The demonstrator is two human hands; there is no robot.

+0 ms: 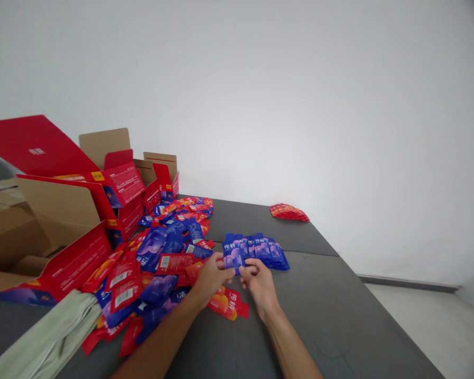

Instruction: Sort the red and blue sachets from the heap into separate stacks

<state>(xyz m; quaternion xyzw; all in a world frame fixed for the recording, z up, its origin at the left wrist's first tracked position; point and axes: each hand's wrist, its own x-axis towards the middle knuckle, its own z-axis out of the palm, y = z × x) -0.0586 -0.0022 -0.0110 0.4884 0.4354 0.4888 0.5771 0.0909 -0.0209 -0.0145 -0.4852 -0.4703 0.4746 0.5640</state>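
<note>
Between my two hands a blue packet (pixel 233 256) is held upright by its lower edges, its printed front facing me. My left hand (pixel 214 273) pinches its left side and my right hand (pixel 256 278) pinches its lower right corner. Just behind and to the right, a row of overlapping blue packets (pixel 270 251) lies on the dark table (pixel 319 305). A red packet (pixel 227 303) with orange fruit lies under and between my wrists. Left of my left hand spreads a mixed heap of red and blue packets (pixel 158 263).
Open red cardboard boxes (pixel 77 258) stand along the left. A fanned stack of red packets (pixel 288 211) lies at the table's back right edge, by the white wall (pixel 260 105). Pale green cloth (pixel 55 337) is at the lower left.
</note>
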